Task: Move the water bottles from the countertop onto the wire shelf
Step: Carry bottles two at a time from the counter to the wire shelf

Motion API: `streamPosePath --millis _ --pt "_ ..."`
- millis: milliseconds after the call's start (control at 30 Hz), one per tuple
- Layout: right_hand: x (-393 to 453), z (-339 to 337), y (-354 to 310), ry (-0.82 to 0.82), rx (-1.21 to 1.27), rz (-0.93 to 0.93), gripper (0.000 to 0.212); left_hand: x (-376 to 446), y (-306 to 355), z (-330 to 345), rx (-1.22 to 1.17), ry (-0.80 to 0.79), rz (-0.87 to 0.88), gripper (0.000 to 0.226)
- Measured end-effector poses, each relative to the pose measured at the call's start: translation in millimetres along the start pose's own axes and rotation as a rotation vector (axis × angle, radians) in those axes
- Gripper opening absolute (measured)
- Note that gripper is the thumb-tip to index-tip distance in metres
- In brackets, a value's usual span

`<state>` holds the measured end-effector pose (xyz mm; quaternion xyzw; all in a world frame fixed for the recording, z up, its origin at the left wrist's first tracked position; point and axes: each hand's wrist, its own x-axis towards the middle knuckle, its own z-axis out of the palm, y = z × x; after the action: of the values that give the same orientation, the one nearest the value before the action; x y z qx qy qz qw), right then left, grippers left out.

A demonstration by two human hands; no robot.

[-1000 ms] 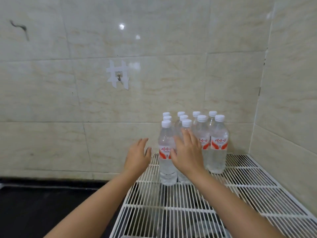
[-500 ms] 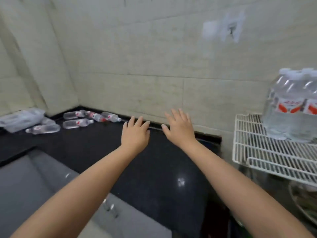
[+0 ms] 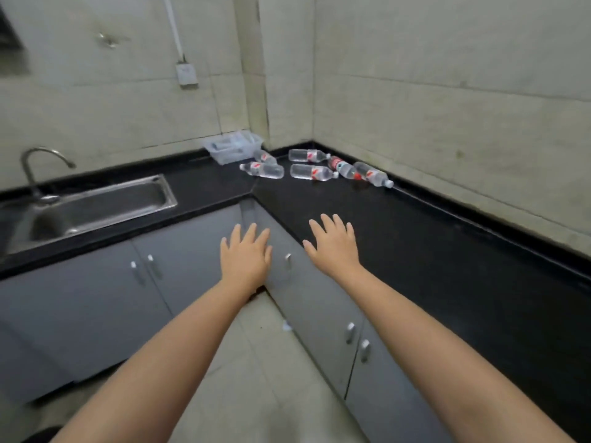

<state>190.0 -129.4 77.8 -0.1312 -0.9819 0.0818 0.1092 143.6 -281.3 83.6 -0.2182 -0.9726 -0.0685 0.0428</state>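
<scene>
Several clear water bottles with red-and-white labels lie on their sides on the black countertop point(image 3: 431, 238) in the far corner; one point(image 3: 313, 172) lies nearest the middle, another point(image 3: 263, 170) to its left, another point(image 3: 372, 174) to its right by the wall. My left hand point(image 3: 246, 255) is stretched out over the grey cabinet front, fingers spread, holding nothing. My right hand point(image 3: 334, 243) hovers over the countertop's front edge, also spread and empty. Both hands are well short of the bottles. The wire shelf is out of view.
A steel sink point(image 3: 96, 206) with a curved tap point(image 3: 35, 164) sits in the left counter. A clear plastic tray point(image 3: 232, 150) stands in the corner beside the bottles. Grey cabinet doors point(image 3: 80, 302) run under the counter. A wall socket point(image 3: 186, 75) is above.
My view has swung left from the wire shelf and its standing bottles to the counter corner. Both hands left the shelf empty and now reach toward the lying bottles.
</scene>
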Motion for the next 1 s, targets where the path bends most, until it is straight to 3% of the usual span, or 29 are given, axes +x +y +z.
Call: streamPosePath --millis 233,367,567,1000 --pt "124.0 77.9 -38.4 -0.13 -0.008 -0.061 0.053 100.4 -79.9 41.8 0.031 -0.078 -0.094 0.047" --pt "222.6 97.2 -36.5 -0.174 0.01 0.001 0.051 194.7 -107.4 43.8 0.077 -0.121 -0.11 0.047" --pt "338.3 98.8 -16.4 -0.165 0.019 0.113 0.052 314.4 -122.8 41.6 0.051 -0.083 -0.067 0.046" --pt "532.5 168.3 71.1 -0.161 -0.033 0.465 0.046 577.5 -149.5 123.6 0.02 -0.101 0.179 0.049"
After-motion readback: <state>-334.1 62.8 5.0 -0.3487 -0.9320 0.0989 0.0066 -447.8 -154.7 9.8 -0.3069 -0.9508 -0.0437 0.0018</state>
